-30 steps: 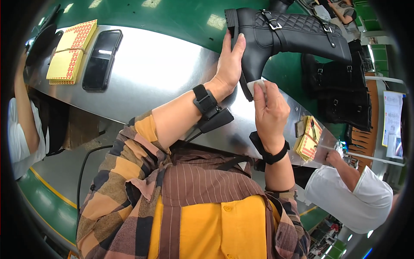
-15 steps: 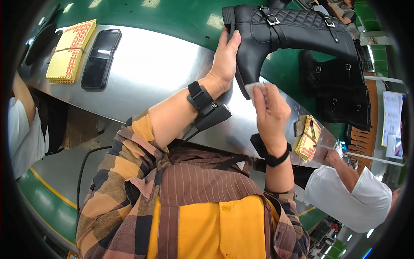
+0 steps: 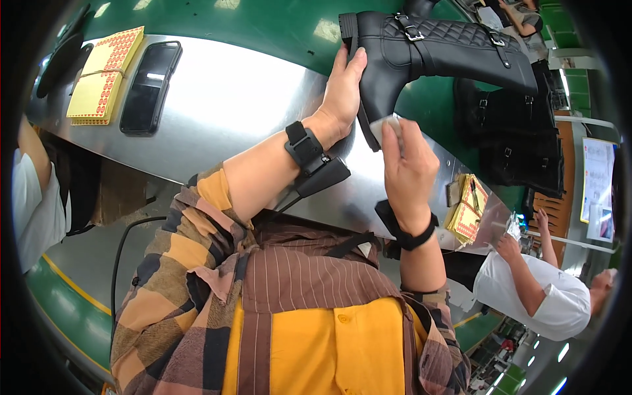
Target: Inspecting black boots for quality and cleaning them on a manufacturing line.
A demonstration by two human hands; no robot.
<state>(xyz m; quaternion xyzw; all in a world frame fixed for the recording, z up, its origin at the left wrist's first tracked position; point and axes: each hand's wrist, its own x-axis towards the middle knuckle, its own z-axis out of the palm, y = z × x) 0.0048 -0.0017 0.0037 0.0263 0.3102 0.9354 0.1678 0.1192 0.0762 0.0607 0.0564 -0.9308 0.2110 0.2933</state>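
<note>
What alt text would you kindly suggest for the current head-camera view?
A person's left hand holds a tall, quilted, buckled black boot while the right hand holds a small whitish pad at its toe. A black rectangular smartphone lies beside yellow, red-dotted cards on the silvery metal table.

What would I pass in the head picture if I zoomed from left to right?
First yellow stack → phone → left hand → white pad → right hand → second yellow stack → poster. The boot stretches across several of these places, so I left it out.
</note>
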